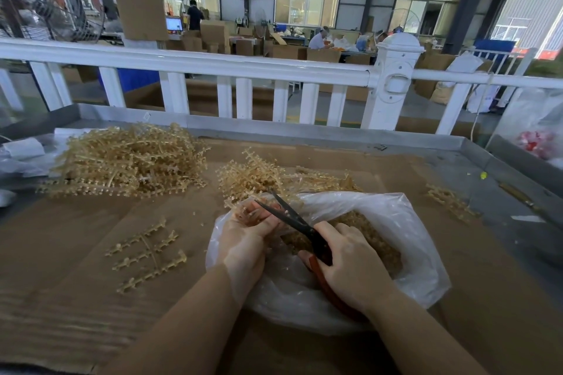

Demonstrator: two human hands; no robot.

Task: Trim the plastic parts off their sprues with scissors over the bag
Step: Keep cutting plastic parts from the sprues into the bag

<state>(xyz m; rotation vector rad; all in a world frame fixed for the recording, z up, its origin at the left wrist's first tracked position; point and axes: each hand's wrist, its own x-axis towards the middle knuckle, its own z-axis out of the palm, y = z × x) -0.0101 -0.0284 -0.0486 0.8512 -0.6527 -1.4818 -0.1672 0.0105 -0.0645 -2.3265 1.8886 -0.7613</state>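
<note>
My left hand (246, 237) grips a tan plastic sprue (243, 207) over the left rim of a clear plastic bag (405, 228). My right hand (350, 265) holds black-bladed scissors (292, 219) with red handles; the blades are parted and point up-left at the sprue. Cut tan parts (365, 234) lie inside the bag. A large heap of untrimmed sprues (128, 161) sits at the far left, and a smaller heap (262, 176) lies just behind the bag.
A bare sprue frame (149, 253) lies on the cardboard-covered table (76, 298) left of the bag, another sprue (451, 201) to the right. A metal tray rim (274, 128) and white railing (213, 64) border the far side. Bags lie at both edges.
</note>
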